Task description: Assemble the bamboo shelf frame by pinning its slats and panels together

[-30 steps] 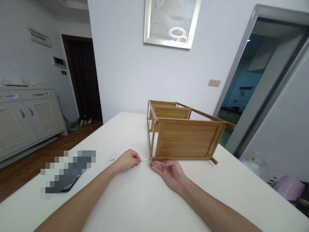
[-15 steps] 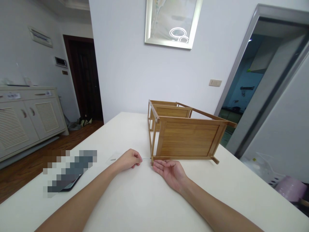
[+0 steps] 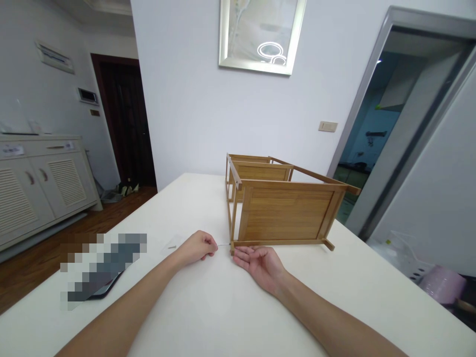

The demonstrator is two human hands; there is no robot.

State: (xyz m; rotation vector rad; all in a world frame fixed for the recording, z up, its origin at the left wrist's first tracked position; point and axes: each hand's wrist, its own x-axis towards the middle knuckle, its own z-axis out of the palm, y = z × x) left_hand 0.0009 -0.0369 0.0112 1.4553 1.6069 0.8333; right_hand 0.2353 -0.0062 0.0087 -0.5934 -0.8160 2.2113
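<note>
Still pinching thin, pale rod (image 3: 223,244) between hands with curled left hand (image 3: 198,246), touching brown wooden shelf frame (image 3: 286,210) with loosely open right hand (image 3: 262,267); no visible progress.

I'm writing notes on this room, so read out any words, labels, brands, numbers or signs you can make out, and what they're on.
No text can be read.
Larger white label on the pale cabinet: too blurred to read.
Smaller white label on the same cabinet: also unreadable.
</note>
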